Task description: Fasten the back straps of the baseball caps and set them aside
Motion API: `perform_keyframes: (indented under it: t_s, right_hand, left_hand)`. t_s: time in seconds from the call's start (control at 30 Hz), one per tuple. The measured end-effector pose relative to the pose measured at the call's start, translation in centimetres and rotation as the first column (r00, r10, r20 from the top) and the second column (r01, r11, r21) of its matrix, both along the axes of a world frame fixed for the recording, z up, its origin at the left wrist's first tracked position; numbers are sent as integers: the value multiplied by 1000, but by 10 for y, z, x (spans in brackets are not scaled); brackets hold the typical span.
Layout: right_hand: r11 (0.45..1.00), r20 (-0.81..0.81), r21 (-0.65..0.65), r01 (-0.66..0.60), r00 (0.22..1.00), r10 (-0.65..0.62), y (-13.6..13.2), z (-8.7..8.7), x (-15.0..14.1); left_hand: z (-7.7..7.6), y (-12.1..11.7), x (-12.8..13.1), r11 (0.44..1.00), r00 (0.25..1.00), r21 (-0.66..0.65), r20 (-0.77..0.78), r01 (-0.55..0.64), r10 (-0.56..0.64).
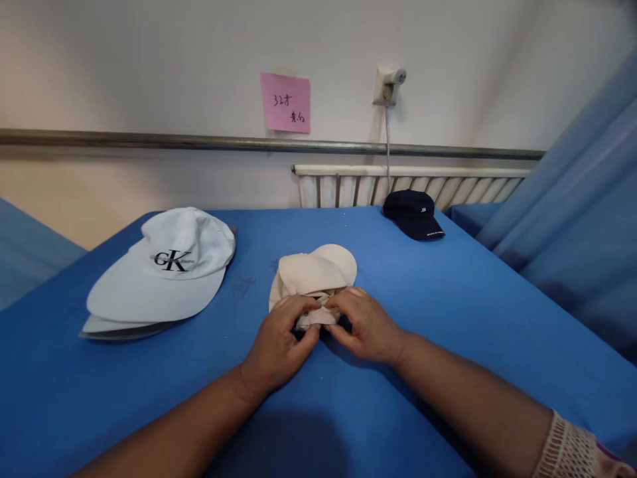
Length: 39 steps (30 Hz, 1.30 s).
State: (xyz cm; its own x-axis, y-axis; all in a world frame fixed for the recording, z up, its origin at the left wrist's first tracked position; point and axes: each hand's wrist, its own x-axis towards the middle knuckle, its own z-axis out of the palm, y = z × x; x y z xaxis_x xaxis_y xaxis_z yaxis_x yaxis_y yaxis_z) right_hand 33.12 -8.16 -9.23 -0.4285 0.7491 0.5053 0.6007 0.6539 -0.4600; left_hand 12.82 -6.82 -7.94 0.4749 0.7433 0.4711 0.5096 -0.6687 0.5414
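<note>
Two-handed pinch — left hand (279, 342) and right hand (371, 328) fingertips closed on the near edge of the beige cap (311, 275), mid-table.
Uneven pull could twist or bunch that soft, slack crown; fingers hide much of the edge, so a misalignment would be easy to miss. Smooth blue cover (448, 285) might let it slide. Pale cap stack (189, 239) on the left: wrinkled cloth, broad curved brims, not flush — a bump could shift the top one. Navy cap (411, 212), domed, near the far edge; a knock might drop it.
</note>
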Motion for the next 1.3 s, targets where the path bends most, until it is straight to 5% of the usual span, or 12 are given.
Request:
perform_keyframes:
  t_s: [0.23, 0.43, 0.9, 1.07, 1.3]
  right_hand:
    - [999, 27, 33, -15, 1000, 14, 2, 2, 1]
    - [998, -109, -31, -54, 993, 50, 2, 1, 0]
    - [996, -136, -41, -80, 988, 74, 10, -5, 4]
    - [991, -139, -46, -129, 983, 121, 8, 2, 5]
    - [992, -100, -112, 58, 993, -69, -9, 4, -1]
  left_hand:
    - [-2, 4, -1, 1000, 998, -20, -59, -7, 6]
    - [-4, 7, -3, 999, 994, -15, -99, 48, -49]
    - [0, 16, -6, 975, 983, -132, -25, 180, -185]
    - [4, 12, -6, 980, 977, -13, -87, 197, -197]
    - [9, 7, -7, 920, 974, 332, -164, 206, -159]
